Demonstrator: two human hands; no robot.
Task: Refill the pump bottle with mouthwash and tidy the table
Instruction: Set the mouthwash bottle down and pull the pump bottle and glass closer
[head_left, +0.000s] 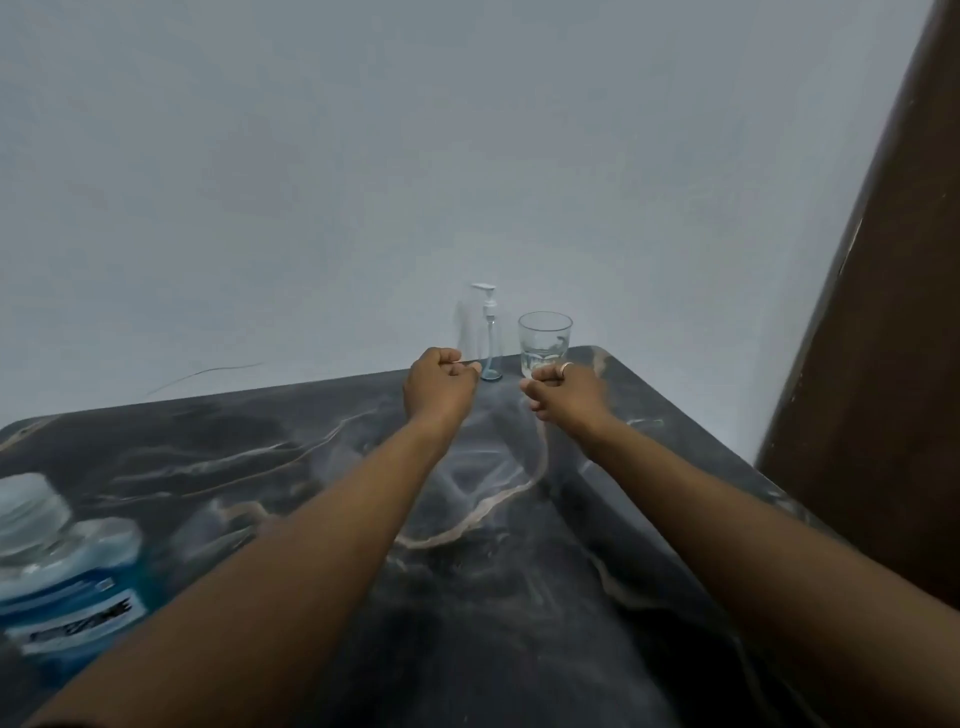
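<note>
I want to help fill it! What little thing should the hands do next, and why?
Probably open the left hand and grip the pump bottle just beyond it. Both it and the right hand are curled, holding nothing, and the bottle still wears its pump and looks nearly empty.

The pump bottle (490, 348) stands at the worktop's (260, 452) far edge. A glass (544, 343) is just right of it. The left grip (441, 392) is curled and empty just in front of it, the right grip (563, 392) curled front-right, and the mouthwash bottle (62, 571) well apart, near-left.

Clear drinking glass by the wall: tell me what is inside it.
The clear drinking glass shows nothing coloured inside; clear liquid low down is possible but uncertain. The right hand covers part of its base.
</note>
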